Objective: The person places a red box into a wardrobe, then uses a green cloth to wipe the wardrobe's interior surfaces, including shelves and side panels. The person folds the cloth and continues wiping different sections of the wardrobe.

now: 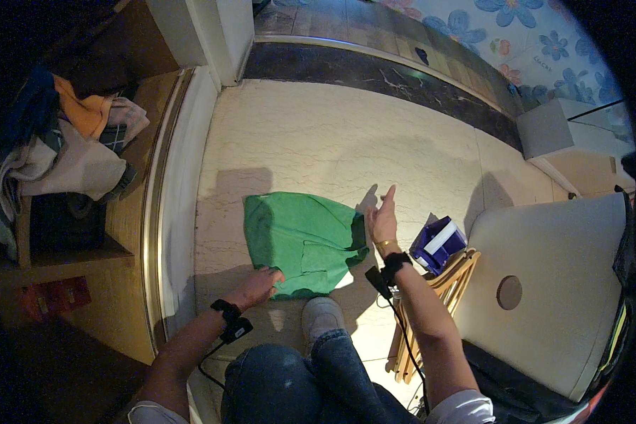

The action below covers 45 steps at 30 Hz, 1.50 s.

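Observation:
A green cloth garment (297,238) lies fairly flat on the pale marble-patterned floor in front of me. A patch pocket shows on its lower right, and a dark green band runs along its right end. My left hand (262,286) is at the garment's lower left edge, its fingers curled on the cloth. Just beyond the dark band, my right hand (384,220) is raised with fingers extended and nothing in it. Black straps with cabled devices circle both wrists. The toe of my light shoe (322,315) is right by the garment's near edge.
An open wooden cabinet (119,254) at left holds piled clothes (79,153) behind a metal-edged sill (161,212). At right are a purple bin (439,244), a folded wooden rack or stool (440,297) and a large beige panel-like object (551,254). A dark stone threshold (371,79) crosses the far side.

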Motion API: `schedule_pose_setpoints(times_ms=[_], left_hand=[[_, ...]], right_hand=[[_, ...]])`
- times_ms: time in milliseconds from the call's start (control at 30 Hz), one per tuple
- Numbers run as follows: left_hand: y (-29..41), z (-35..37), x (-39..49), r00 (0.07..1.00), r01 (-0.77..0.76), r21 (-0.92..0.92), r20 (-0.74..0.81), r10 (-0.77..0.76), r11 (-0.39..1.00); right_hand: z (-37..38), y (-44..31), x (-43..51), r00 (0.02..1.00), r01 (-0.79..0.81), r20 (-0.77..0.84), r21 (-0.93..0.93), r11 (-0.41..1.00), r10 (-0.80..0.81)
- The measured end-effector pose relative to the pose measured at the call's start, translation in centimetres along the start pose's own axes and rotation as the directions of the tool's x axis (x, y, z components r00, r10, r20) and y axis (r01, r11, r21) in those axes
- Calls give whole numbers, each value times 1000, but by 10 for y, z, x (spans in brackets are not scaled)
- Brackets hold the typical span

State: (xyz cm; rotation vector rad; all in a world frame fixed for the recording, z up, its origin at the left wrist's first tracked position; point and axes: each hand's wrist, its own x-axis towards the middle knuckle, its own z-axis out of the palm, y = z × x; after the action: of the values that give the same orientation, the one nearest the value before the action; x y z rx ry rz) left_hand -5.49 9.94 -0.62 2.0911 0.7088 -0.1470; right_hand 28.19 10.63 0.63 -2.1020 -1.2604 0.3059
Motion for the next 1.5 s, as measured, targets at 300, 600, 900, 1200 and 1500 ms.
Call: schedule_pose_setpoints(times_ms=[300,600,900,1200,1500], left_hand=[[-4,9,0,996,-46,-47,-85,42,998],[5,-3,2,999,44,20,8,-44,999],[-5,13,5,998,53,51,21,-54,997],[-2,-19,-11,971,208,-317,-49,-235,926],[-64,-85,59,791,40,-664,-436,-429,747]], right_hand=[[17,-12,-24,816,462,475,-196,865,-329],[16,-35,-42,669,630,470,54,775,-576],[42,-44,-65,796,347,567,-144,927,-210],[1,-27,-35,900,293,341,-12,956,-271],[25,-20,50,934,-207,282,-80,975,221]])
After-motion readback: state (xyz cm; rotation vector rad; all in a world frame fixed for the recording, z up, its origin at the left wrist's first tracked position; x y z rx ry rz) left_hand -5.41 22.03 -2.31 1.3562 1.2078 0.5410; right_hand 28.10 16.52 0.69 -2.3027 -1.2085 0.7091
